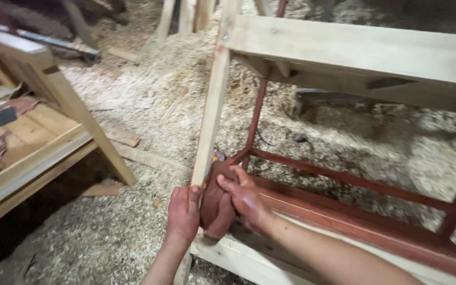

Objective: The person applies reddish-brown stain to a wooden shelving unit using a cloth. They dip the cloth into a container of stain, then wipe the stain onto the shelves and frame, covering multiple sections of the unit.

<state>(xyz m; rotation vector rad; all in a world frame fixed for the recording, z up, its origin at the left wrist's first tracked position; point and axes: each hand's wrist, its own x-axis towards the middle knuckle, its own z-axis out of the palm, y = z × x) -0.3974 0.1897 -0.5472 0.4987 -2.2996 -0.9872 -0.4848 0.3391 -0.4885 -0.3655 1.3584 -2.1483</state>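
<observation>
A stain-soaked rag (216, 203) is pressed by both hands, left hand (183, 214) and right hand (243, 196), against the frame's upright wooden leg (211, 105); staining seems underway, upward strokes likely needed next.

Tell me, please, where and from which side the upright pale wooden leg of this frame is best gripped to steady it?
Grip the pale wooden leg low down, just above the left hand, coming from its open left side. The right side is crowded by the red-painted rails and the reddish-brown cloth under the right hand. The leg is slim and square-edged, so fingers should wrap it well.
</observation>
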